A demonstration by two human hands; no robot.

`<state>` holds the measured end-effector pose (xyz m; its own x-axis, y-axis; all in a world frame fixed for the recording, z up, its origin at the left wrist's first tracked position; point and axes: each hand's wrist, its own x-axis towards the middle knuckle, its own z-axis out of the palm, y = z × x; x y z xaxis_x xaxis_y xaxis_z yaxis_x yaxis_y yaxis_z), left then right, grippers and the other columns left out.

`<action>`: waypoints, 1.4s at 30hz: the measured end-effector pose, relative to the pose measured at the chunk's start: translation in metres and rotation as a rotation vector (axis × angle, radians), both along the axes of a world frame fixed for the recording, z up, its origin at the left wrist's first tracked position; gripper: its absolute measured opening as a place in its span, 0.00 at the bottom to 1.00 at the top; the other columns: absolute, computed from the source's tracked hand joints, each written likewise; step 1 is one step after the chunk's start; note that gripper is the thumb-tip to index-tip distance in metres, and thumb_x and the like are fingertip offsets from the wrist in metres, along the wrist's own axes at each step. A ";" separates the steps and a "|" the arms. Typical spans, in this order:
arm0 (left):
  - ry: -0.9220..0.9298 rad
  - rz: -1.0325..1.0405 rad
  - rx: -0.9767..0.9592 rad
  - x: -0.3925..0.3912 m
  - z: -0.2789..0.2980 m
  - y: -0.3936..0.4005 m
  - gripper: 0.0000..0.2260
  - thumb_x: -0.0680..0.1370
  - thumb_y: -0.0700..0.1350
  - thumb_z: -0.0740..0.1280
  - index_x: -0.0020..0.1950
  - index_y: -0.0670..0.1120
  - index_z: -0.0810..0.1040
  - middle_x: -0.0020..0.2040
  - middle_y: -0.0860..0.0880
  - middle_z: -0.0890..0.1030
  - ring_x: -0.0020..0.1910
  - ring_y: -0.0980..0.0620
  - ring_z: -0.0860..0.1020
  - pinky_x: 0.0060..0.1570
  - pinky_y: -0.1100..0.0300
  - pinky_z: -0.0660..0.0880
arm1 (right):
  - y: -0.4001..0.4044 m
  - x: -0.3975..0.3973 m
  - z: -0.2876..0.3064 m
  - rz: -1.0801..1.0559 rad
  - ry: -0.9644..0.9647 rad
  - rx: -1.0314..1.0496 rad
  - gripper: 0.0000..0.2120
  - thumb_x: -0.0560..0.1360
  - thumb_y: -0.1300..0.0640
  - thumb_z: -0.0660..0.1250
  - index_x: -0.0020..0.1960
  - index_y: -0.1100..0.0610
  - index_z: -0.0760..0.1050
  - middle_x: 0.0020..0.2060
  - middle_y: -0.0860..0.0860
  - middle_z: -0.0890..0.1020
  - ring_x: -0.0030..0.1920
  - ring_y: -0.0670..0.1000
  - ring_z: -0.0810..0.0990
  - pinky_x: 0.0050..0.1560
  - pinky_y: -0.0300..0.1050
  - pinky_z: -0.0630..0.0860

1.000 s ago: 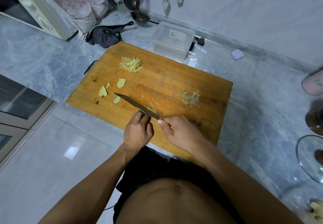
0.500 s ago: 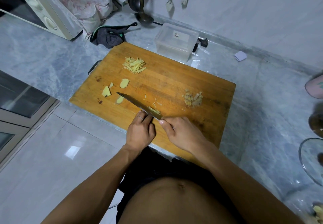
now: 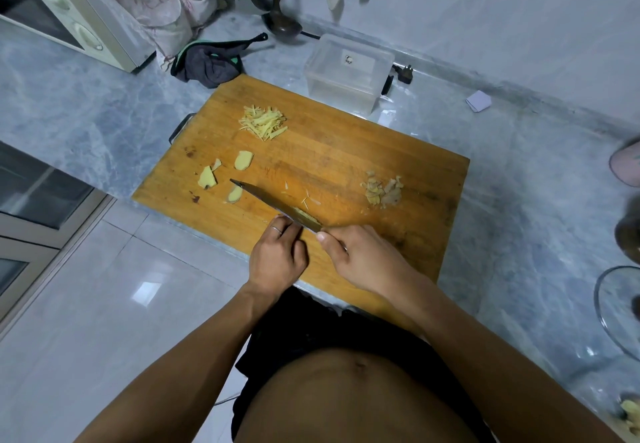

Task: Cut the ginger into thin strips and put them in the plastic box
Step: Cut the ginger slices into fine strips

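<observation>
Midway: strips (image 3: 264,126) piled on board (image 3: 346,165) far side, box (image 3: 348,74) beyond, empty. Slices (image 3: 243,160) uncut. Right hand (image 3: 360,257) grips knife (image 3: 273,205); left hand (image 3: 277,259) curled, pinning ginger (image 3: 304,215).

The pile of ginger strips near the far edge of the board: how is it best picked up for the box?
Pinch the pile of ginger strips from above, fingers closing in from both sides, since the strips lie loose and flat on the cutting board.

knife (image 3: 273,205) slicing ginger (image 3: 304,215), cutting board (image 3: 346,165)
</observation>
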<state>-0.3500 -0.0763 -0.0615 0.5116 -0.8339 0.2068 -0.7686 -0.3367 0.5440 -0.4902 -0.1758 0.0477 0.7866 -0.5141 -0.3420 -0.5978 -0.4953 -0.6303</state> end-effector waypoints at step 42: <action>0.006 0.027 -0.045 -0.003 0.003 -0.001 0.12 0.72 0.41 0.58 0.45 0.41 0.81 0.46 0.44 0.79 0.42 0.47 0.73 0.34 0.64 0.65 | 0.005 0.000 0.013 0.003 0.031 -0.031 0.22 0.85 0.46 0.54 0.32 0.46 0.60 0.28 0.48 0.67 0.36 0.56 0.70 0.31 0.50 0.62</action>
